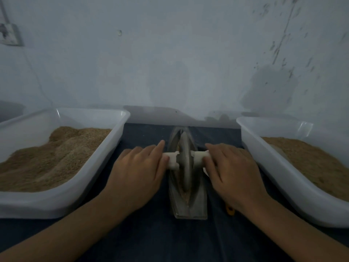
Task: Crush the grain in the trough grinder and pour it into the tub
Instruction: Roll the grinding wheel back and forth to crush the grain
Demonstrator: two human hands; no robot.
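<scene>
Between your hands, the grey wheel [184, 163] turns on a white axle handle [172, 160] over tan grain [186, 195]. Outside each hand, a white tub [79, 193] and its twin [279, 173] hold brown meal. Dark blue cloth [151, 233] lies beneath your wrists.

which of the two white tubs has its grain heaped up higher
The left tub: its grain rises in a mound toward the back, while the grain in the right tub lies lower and flatter.

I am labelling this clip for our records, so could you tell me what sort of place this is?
Probably a small, plain workroom for hand-milling grain: a trough grinder sits on a dark cloth between two white tubs of brown grain, against a bare, stained wall.
</scene>
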